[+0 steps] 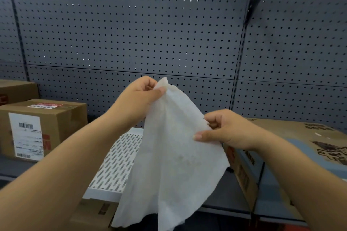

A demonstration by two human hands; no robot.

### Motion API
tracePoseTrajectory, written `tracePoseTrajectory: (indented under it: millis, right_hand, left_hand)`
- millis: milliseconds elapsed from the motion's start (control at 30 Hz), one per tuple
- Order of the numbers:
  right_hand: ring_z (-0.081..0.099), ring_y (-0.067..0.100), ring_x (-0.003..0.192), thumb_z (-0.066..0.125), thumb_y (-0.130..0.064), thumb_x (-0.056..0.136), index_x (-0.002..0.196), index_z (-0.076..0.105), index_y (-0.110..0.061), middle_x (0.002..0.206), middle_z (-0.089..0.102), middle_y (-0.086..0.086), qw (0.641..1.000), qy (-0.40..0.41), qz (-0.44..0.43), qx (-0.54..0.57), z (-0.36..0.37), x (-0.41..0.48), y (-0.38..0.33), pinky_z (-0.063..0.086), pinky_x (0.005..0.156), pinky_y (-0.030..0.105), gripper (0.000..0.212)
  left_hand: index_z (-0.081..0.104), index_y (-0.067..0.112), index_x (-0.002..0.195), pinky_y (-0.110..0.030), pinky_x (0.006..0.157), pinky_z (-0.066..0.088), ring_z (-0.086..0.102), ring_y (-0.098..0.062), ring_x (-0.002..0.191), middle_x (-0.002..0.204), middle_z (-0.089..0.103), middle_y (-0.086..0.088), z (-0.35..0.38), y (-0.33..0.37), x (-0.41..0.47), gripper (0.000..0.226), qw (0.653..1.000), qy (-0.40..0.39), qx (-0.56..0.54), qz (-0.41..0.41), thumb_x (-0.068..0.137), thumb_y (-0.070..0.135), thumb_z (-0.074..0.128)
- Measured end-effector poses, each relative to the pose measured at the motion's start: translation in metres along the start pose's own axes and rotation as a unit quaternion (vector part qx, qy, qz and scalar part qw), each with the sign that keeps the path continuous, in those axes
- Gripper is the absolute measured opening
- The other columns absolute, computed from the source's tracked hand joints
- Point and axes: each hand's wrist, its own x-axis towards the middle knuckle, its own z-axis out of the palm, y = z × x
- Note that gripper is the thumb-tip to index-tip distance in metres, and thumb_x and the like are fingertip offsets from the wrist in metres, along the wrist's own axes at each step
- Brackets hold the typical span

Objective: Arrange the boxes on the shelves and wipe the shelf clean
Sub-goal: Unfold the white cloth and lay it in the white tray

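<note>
A white wipe [169,155] hangs at lower centre of the frame, its top corner pinched shut in the left hand's [139,99] grip and its right edge in the right hand's [225,131] grip, above the shelf [116,163], between a labelled box [41,127] at left and a printed box [300,146] at right.

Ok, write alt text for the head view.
Both hands, left hand and right hand, hold a white wipe spread before a white perforated shelf. Cardboard boxes sit on either side, against a grey pegboard.
</note>
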Motion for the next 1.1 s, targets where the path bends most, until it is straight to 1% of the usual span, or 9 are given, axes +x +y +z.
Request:
tracePoseTrajectory:
  millis: [100, 233, 433, 533, 600, 767, 833, 967, 1100]
  right_hand:
    - [0.072, 0.017, 0.08, 0.074, -0.021, 0.08, 0.086, 0.07, -0.011, 0.087, 0.076, 0.003, 0.999, 0.011, 0.003, -0.033, -0.008, 0.001, 0.002, 0.057, 0.078, 0.035, 0.012]
    - [0.072, 0.019, 0.078, 0.071, -0.02, 0.082, 0.088, 0.068, -0.01, 0.085, 0.076, 0.004, 0.998, 0.047, -0.005, -0.035, -0.02, 0.003, -0.001, 0.055, 0.073, 0.031, 0.012]
    - [0.06, 0.015, 0.049, 0.069, -0.041, 0.069, 0.076, 0.066, -0.009, 0.06, 0.069, 0.003, 0.986, 0.147, -0.074, -0.018, -0.031, 0.004, -0.03, 0.049, 0.046, 0.023, 0.033]
    - [0.05, 0.009, 0.037, 0.068, -0.039, 0.07, 0.074, 0.065, -0.008, 0.047, 0.06, -0.001, 0.983, 0.152, -0.107, -0.008, -0.03, 0.008, -0.05, 0.042, 0.038, 0.018, 0.031]
    - [0.051, 0.008, 0.038, 0.067, -0.035, 0.072, 0.075, 0.065, -0.009, 0.05, 0.062, -0.002, 0.983, 0.138, -0.122, 0.026, -0.027, 0.015, -0.059, 0.041, 0.037, 0.017, 0.026]
    - [0.052, 0.011, 0.047, 0.064, -0.028, 0.075, 0.079, 0.064, -0.009, 0.065, 0.068, 0.0, 0.98, 0.095, -0.116, 0.132, -0.013, 0.045, -0.071, 0.041, 0.037, 0.018, 0.02]
    - [0.052, 0.011, 0.049, 0.063, -0.026, 0.078, 0.08, 0.064, -0.008, 0.069, 0.067, 0.002, 0.982, 0.089, -0.092, 0.138, -0.004, 0.06, -0.072, 0.041, 0.038, 0.017, 0.018]
    - [0.052, 0.007, 0.047, 0.065, -0.022, 0.086, 0.086, 0.068, -0.005, 0.072, 0.066, 0.004, 0.99, 0.095, -0.029, 0.099, 0.014, 0.097, -0.063, 0.041, 0.041, 0.018, 0.018]
    - [0.049, 0.001, 0.04, 0.069, -0.027, 0.085, 0.085, 0.069, -0.009, 0.055, 0.061, -0.005, 0.993, 0.116, 0.027, 0.002, 0.035, 0.132, -0.042, 0.041, 0.041, 0.016, 0.018]
  left_hand:
    - [0.055, 0.011, 0.088, -0.035, 0.064, 0.042, 0.054, -0.021, 0.07, 0.083, 0.06, -0.004, -0.011, 0.001, 0.003, 0.018, 0.998, 0.061, -0.002, 0.008, 0.093, 0.028, 0.052]
    - [0.053, 0.015, 0.078, -0.032, 0.058, 0.037, 0.048, -0.02, 0.066, 0.076, 0.056, -0.004, -0.03, 0.005, 0.004, 0.017, 0.992, 0.122, -0.006, 0.02, 0.091, 0.026, 0.056]
    - [0.058, 0.018, 0.076, -0.033, 0.063, 0.046, 0.055, -0.017, 0.063, 0.075, 0.062, 0.0, -0.07, 0.015, -0.005, 0.016, 0.983, 0.173, -0.02, 0.059, 0.089, 0.027, 0.06]
    - [0.059, 0.024, 0.07, -0.031, 0.059, 0.05, 0.058, -0.012, 0.056, 0.069, 0.065, 0.004, -0.089, 0.017, -0.005, 0.018, 0.978, 0.195, -0.033, 0.061, 0.087, 0.028, 0.063]
    - [0.06, 0.024, 0.069, -0.026, 0.054, 0.05, 0.058, -0.005, 0.049, 0.061, 0.065, 0.011, -0.1, 0.015, -0.005, 0.018, 0.976, 0.208, -0.032, 0.053, 0.086, 0.029, 0.064]
    - [0.065, 0.022, 0.068, -0.038, 0.073, 0.054, 0.062, -0.015, 0.063, 0.069, 0.068, 0.006, -0.134, 0.006, 0.001, 0.016, 0.976, 0.206, -0.061, 0.025, 0.082, 0.029, 0.069]
    - [0.066, 0.021, 0.067, -0.037, 0.072, 0.055, 0.062, -0.016, 0.063, 0.067, 0.069, 0.006, -0.145, -0.002, 0.007, 0.016, 0.978, 0.202, -0.053, 0.014, 0.081, 0.029, 0.07]
    - [0.069, 0.02, 0.073, -0.038, 0.066, 0.057, 0.065, -0.022, 0.067, 0.074, 0.071, 0.001, -0.163, -0.034, 0.027, 0.015, 0.984, 0.176, 0.002, -0.039, 0.083, 0.03, 0.068]
    - [0.069, 0.013, 0.084, -0.033, 0.068, 0.055, 0.066, -0.021, 0.075, 0.084, 0.07, -0.003, -0.166, -0.078, 0.048, 0.017, 0.986, 0.125, 0.073, -0.082, 0.087, 0.029, 0.063]
